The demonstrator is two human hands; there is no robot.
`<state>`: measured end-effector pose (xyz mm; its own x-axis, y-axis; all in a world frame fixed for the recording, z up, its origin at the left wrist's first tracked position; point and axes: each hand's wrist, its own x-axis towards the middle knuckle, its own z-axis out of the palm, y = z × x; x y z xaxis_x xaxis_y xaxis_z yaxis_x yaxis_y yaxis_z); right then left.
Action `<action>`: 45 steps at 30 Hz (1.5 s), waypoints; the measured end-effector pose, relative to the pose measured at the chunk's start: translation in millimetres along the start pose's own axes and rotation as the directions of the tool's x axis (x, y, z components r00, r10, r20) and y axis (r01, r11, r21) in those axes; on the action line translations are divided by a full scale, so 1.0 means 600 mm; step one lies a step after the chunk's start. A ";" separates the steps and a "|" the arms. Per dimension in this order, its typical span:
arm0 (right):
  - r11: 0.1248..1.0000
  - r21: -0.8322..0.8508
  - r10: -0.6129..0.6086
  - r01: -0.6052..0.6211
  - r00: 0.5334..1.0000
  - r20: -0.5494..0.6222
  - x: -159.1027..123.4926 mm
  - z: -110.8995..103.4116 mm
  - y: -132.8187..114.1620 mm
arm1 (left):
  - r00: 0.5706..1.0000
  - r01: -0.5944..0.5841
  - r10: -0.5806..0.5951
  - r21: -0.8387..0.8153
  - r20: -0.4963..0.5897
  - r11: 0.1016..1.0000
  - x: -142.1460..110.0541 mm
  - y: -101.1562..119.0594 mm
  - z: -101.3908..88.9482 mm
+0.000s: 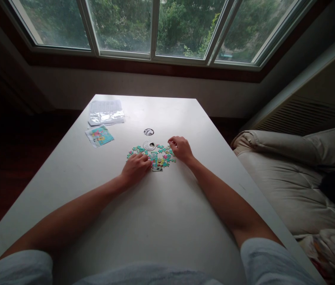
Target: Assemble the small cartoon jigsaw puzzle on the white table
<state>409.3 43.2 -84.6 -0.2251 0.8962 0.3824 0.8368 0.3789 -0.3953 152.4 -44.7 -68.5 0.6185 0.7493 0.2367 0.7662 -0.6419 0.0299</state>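
A partly joined jigsaw puzzle [155, 161] lies on the white table, with a yellow cartoon figure on its right side. Loose turquoise and pink puzzle pieces [137, 149] spread in an arc around its far side. My left hand [136, 166] rests at the puzzle's left edge, its fingers bent and closed against that edge, covering some pieces. Just beyond the right end of the arc, my right hand [181, 148] is raised slightly with thumb and fingers curled into a pinch. What sits between those fingertips is too small to name.
Two round discs [149, 132] lie beyond the pieces. At the far left of the table [155, 221] are a clear plastic sleeve [106, 112] and a colourful picture sheet [99, 135]. A padded beige seat [280, 186] stands to the right, below a window [152, 29] at the back.
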 end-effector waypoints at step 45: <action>0.964 -0.033 -0.246 0.263 0.935 0.254 -0.007 -0.008 0.000 | 0.976 0.147 -0.181 -0.245 -0.119 0.958 0.003 -0.034 0.022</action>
<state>412.8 38.5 -82.4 -0.5432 0.8038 0.2426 0.7645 0.5929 -0.2529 140.1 -28.1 -81.8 0.4448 0.8281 0.3410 0.7825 -0.5446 0.3019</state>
